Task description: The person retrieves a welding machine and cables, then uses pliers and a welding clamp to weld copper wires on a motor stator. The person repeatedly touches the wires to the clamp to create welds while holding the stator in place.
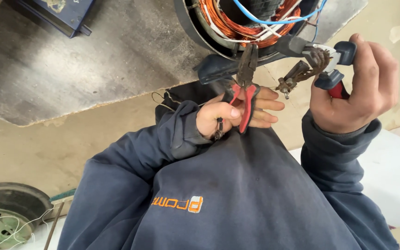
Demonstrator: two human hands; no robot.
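Pliers (246, 78) in left hand (228, 118); cutters (332, 65) in right hand (357, 95).

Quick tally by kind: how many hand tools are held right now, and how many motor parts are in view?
Pliers with red handles, in the left hand: 1
Tool with blue and red grips, in the right hand: 1
Stator with copper windings: 1
Round motor cover at lower left: 1
Total: 4
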